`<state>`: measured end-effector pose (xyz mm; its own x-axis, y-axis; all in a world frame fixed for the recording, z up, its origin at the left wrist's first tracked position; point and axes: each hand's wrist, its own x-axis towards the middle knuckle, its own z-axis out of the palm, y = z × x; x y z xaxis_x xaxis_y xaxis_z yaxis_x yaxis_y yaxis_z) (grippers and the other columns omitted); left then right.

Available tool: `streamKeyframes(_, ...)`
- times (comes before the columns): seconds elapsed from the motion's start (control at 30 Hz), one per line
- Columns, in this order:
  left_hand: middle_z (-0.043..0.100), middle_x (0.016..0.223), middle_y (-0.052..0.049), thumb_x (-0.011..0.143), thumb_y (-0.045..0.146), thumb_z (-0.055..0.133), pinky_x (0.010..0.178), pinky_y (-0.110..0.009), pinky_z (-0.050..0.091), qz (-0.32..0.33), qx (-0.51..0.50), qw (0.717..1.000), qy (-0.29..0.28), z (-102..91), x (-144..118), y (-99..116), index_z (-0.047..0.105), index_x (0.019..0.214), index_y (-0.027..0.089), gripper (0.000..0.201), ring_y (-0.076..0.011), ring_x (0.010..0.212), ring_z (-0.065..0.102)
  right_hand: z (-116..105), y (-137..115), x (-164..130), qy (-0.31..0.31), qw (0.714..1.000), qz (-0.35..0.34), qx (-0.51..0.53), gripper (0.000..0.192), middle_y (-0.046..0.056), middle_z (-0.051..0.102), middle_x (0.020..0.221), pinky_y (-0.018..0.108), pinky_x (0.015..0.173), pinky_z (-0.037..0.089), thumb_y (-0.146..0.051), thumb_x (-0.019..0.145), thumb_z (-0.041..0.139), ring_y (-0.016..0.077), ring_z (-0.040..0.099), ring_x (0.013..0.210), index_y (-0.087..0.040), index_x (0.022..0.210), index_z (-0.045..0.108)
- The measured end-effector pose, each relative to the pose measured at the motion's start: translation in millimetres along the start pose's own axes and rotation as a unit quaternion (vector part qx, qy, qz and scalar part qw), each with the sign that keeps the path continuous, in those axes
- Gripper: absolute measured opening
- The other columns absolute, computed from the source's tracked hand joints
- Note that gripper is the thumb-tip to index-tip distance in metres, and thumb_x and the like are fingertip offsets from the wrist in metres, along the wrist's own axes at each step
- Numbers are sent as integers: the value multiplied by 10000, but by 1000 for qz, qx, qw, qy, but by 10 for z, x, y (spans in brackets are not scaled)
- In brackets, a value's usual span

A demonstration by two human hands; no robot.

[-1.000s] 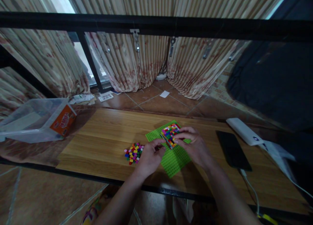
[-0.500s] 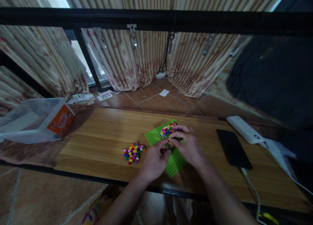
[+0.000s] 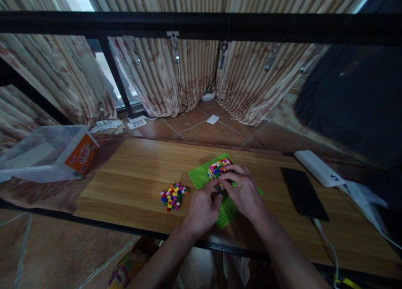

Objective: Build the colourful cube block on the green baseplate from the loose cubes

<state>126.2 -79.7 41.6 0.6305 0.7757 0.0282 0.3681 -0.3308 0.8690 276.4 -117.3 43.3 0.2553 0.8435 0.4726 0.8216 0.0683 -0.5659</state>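
A green studded baseplate (image 3: 198,177) lies at an angle on the wooden table, bearing a block of multicoloured toy bricks (image 3: 219,166). My right hand (image 3: 243,189) curls over the right side of this brick block, its fingers closed against it. At the block's near side my left hand (image 3: 204,207) is closed, thumb and fingertips bent together. Whatever small piece it may hold is hidden by the fingers. Left of my left hand, a pile of loose small bricks (image 3: 173,196) in many colours sits on the table.
A clear plastic tub (image 3: 47,155) with an orange label stands at the table's left end. To the right lie a black phone (image 3: 304,193) with a white cable and a white power bank (image 3: 318,167). A black rail (image 3: 201,25) crosses beyond the table.
The whole view has shifted slightly to the right. Both hands stay at the brick block, with only small finger movements.
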Motion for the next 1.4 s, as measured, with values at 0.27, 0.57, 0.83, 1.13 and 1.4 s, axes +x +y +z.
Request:
streamKeyframes(0.27,720,903,-31,814,136,555,719,-253,494,-30,-124,991,39,-45,67,-80,620,1174,192,370,-150,769,658,29,49,-23,4,1000,-15,-10,151,51,637,1027,420,845,489,-248,859,613,237,585,969,-269,774,737)
streamKeyframes(0.57,682,873,-39,778,148,629,690,-251,505,-58,-360,929,66,-107,148,-132,625,1078,138,300,-115,680,625,-135,-149,-51,-32,998,-61,13,233,49,627,1144,457,905,476,-246,928,523,237,565,1071,-307,1072,696)
streamKeyframes(0.83,652,745,-3,793,204,651,700,-247,479,-33,-418,908,-4,-150,138,-56,558,1244,144,464,-112,665,600,-177,-214,-41,-103,990,-78,49,199,52,603,1199,485,986,437,-264,924,542,245,523,1163,-288,1074,671)
streamKeyframes(1.13,696,895,-47,843,185,539,717,-265,498,-79,-293,952,39,-111,148,-113,612,1167,154,333,-129,708,624,-478,15,9,-14,1000,-4,10,121,62,628,1122,458,968,445,-333,891,585,248,568,1088,-262,934,673)
streamKeyframes(1.4,699,935,-36,825,97,491,785,-259,507,-35,-166,985,37,-1,76,-66,632,1123,180,340,-146,828,652,-319,62,-66,-37,998,-5,-41,161,73,629,1124,463,932,462,-367,883,591,267,556,1068,-247,915,694)
